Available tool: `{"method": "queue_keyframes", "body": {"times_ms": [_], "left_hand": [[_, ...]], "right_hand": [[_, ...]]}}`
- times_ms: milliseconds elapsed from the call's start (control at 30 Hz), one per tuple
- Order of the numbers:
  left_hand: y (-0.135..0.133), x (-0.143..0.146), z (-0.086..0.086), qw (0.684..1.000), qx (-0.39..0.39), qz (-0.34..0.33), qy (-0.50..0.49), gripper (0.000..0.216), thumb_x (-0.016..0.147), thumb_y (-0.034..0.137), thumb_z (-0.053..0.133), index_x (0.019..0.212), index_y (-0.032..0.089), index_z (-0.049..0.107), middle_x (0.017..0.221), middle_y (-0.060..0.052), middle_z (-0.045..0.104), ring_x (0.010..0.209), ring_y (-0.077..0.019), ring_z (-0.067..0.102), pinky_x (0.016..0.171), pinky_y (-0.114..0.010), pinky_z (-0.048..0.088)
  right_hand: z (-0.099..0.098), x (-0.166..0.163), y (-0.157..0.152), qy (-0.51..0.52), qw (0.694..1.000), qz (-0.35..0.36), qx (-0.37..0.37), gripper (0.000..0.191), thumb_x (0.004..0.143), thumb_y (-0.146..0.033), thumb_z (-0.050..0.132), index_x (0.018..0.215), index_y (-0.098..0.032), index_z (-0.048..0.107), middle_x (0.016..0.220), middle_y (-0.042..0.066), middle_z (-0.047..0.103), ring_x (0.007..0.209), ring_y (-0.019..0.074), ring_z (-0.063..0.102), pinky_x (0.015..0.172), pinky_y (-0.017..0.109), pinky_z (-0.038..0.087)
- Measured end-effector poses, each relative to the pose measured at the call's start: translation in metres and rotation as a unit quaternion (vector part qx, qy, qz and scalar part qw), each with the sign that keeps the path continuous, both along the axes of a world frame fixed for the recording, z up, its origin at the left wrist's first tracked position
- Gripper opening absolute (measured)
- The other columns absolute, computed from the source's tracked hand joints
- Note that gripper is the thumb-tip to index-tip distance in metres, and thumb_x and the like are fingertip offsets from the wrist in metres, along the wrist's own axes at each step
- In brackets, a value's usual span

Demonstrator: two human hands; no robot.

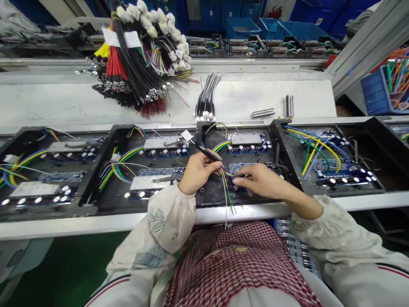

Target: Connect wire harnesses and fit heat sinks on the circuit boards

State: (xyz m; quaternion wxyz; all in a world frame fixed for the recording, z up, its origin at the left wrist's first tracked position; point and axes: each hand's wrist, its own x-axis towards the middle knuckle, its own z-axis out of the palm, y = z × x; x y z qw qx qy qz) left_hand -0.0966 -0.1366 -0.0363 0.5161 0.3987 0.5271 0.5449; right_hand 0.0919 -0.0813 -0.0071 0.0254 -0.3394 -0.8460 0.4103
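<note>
My left hand [200,169] is closed around a wire harness [207,150] with a black sleeve and a white connector [187,135] at its far end. Loose coloured wires fan out from the sleeve toward me, and a white one hangs over the front rail. My right hand [255,178] pinches at these wires beside the lower circuit board; its fingertips partly hide what they hold. Both hands are above a black tray [211,194]. In its upper half lies a circuit board [246,140] with a metal plate, and yellow, green and blue wires come off its left side.
More black trays with boards stand to the left [96,187] and right [297,179]. Behind, a large bundle of cables [134,64] and a smaller harness bunch [207,98] lie on the white shelf [41,98]. Two pin-header stacks [263,113] lie nearby. A blue bin [375,91] stands far right.
</note>
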Motion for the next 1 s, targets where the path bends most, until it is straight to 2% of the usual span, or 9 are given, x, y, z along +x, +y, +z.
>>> {"method": "queue_keyframes", "body": {"times_ms": [133, 267, 367, 400, 467, 567, 633, 733, 1000], "left_hand": [[0.001, -0.002, 0.001, 1.000, 0.005, -0.014, 0.001, 0.022, 0.064, 0.025, 0.069, 0.078, 0.015, 0.055, 0.057, 0.003, 0.061, 0.047, -0.0119, 0.060, 0.049, -0.023, 0.051], [0.001, -0.006, 0.003, 0.997, -0.013, -0.078, 0.009, 0.022, 0.065, 0.024, 0.070, 0.078, 0.014, 0.056, 0.056, 0.002, 0.061, 0.048, -0.0130, 0.060, 0.047, -0.023, 0.050], [0.001, -0.008, 0.002, 0.999, 0.018, -0.044, -0.008, 0.024, 0.064, 0.026, 0.073, 0.076, 0.015, 0.056, 0.058, 0.002, 0.060, 0.048, -0.0119, 0.059, 0.046, -0.022, 0.049], [0.001, -0.009, 0.001, 0.999, 0.033, -0.024, -0.017, 0.025, 0.063, 0.028, 0.074, 0.076, 0.015, 0.056, 0.058, 0.003, 0.060, 0.047, -0.0113, 0.059, 0.046, -0.022, 0.049], [0.003, -0.010, -0.001, 0.998, 0.058, 0.004, -0.031, 0.028, 0.064, 0.032, 0.076, 0.075, 0.016, 0.056, 0.058, 0.002, 0.060, 0.047, -0.0112, 0.058, 0.046, -0.022, 0.049], [0.004, -0.010, -0.004, 0.996, 0.082, 0.022, -0.022, 0.029, 0.065, 0.034, 0.076, 0.074, 0.017, 0.054, 0.058, 0.001, 0.062, 0.046, -0.0120, 0.059, 0.045, -0.023, 0.049], [0.005, -0.010, -0.006, 0.995, 0.095, 0.039, -0.007, 0.028, 0.066, 0.033, 0.075, 0.072, 0.017, 0.053, 0.059, 0.001, 0.063, 0.045, -0.0113, 0.058, 0.044, -0.023, 0.049], [0.006, -0.009, -0.008, 0.994, 0.098, 0.049, 0.003, 0.025, 0.067, 0.030, 0.074, 0.071, 0.017, 0.052, 0.059, 0.002, 0.062, 0.045, -0.0110, 0.058, 0.044, -0.023, 0.049], [0.006, -0.010, -0.009, 0.995, 0.087, 0.050, 0.018, 0.023, 0.068, 0.029, 0.072, 0.071, 0.018, 0.052, 0.059, 0.003, 0.063, 0.044, -0.0106, 0.058, 0.044, -0.022, 0.048]], "right_hand": [[-0.007, -0.010, 0.000, 0.019, 1.000, 0.018, 0.010, 0.021, 0.083, -0.033, 0.059, 0.073, -0.018, 0.070, 0.062, -0.001, 0.065, 0.055, 0.0093, 0.054, 0.056, 0.022, 0.035], [-0.005, 0.001, -0.005, 0.002, 1.000, 0.022, -0.015, 0.027, 0.084, -0.036, 0.057, 0.072, -0.016, 0.070, 0.060, 0.000, 0.064, 0.054, 0.0094, 0.053, 0.055, 0.022, 0.036], [0.001, 0.009, -0.009, -0.010, 0.998, 0.057, -0.030, 0.018, 0.081, -0.029, 0.061, 0.070, -0.016, 0.069, 0.061, 0.000, 0.066, 0.055, 0.0098, 0.056, 0.056, 0.022, 0.039], [0.002, 0.009, -0.009, -0.012, 0.998, 0.049, -0.041, 0.018, 0.080, -0.028, 0.062, 0.069, -0.016, 0.069, 0.060, -0.001, 0.066, 0.053, 0.0098, 0.057, 0.055, 0.022, 0.039], [0.000, 0.004, -0.003, 0.002, 1.000, -0.026, -0.015, 0.018, 0.081, -0.028, 0.062, 0.069, -0.017, 0.069, 0.060, 0.000, 0.068, 0.050, 0.0103, 0.057, 0.053, 0.022, 0.040], [-0.015, -0.012, 0.015, 0.018, 0.980, -0.152, 0.130, 0.011, 0.076, -0.028, 0.067, 0.076, -0.018, 0.072, 0.073, 0.003, 0.072, 0.064, 0.0148, 0.064, 0.062, 0.025, 0.043], [-0.028, -0.023, 0.025, -0.007, 0.972, -0.161, 0.173, 0.011, 0.074, -0.028, 0.070, 0.079, -0.019, 0.074, 0.079, 0.004, 0.073, 0.073, 0.0177, 0.066, 0.066, 0.027, 0.043], [-0.041, -0.029, 0.030, -0.027, 0.972, -0.158, 0.174, 0.013, 0.074, -0.030, 0.069, 0.080, -0.019, 0.074, 0.080, 0.004, 0.074, 0.073, 0.0181, 0.066, 0.065, 0.027, 0.043], [-0.040, -0.026, 0.026, -0.020, 0.970, -0.158, 0.185, 0.011, 0.074, -0.027, 0.069, 0.078, -0.019, 0.074, 0.077, 0.004, 0.073, 0.069, 0.0165, 0.065, 0.065, 0.026, 0.043]]}}
